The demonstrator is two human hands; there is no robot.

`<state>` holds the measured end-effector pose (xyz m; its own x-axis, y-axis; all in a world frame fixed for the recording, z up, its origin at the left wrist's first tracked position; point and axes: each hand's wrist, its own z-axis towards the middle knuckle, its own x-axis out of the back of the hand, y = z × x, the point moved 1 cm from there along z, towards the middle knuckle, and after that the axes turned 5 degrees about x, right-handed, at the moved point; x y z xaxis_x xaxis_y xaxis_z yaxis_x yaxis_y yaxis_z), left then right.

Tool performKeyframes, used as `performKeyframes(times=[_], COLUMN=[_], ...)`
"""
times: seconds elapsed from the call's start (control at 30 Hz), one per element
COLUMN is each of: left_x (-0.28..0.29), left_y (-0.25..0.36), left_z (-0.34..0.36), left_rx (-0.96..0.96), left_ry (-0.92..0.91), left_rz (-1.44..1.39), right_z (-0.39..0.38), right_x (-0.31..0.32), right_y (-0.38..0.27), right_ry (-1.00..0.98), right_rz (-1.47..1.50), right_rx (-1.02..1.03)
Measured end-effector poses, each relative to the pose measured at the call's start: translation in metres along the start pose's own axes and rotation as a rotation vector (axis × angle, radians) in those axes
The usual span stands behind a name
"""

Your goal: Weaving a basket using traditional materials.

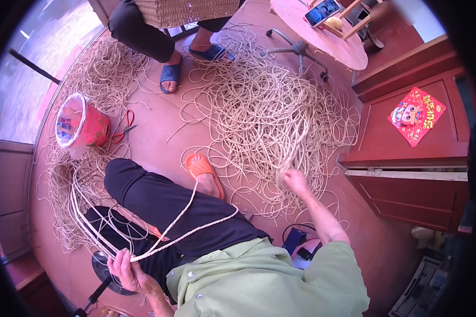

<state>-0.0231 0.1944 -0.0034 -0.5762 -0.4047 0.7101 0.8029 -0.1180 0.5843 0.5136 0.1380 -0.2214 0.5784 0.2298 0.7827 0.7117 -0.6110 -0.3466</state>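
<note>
My left hand is closed around a bundle of pale twisted cords, low at the left beside my thigh. Several strands loop up from it toward the left, and two thicker lengths run across my dark trousers. My right arm reaches forward to the big heap of pale cord on the floor. There my right hand has its fingers closed on strands at the heap's near edge. Exactly how many strands it grips is hidden by the fingers.
More cord lies along the left. A red bucket with a white liner and red-handled scissors stand out there. Another person in blue slippers sits opposite with a woven basket. A wheeled round table and red cabinet are at right.
</note>
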Motion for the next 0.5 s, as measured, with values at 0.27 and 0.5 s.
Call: performKeyframes(times=[0.27,0.5], left_x=[-0.002,-0.004], left_y=[0.014,0.019], left_z=[-0.003,-0.002], left_rx=[0.043,0.16], left_ry=[0.008,0.036], left_rz=[-0.017,-0.065], right_z=[0.058,0.087], right_x=[0.047,0.123], right_y=[-0.091,-0.148], right_ry=[-0.466,0.123], right_rz=[-0.724,-0.196], right_rx=[0.097,0.493])
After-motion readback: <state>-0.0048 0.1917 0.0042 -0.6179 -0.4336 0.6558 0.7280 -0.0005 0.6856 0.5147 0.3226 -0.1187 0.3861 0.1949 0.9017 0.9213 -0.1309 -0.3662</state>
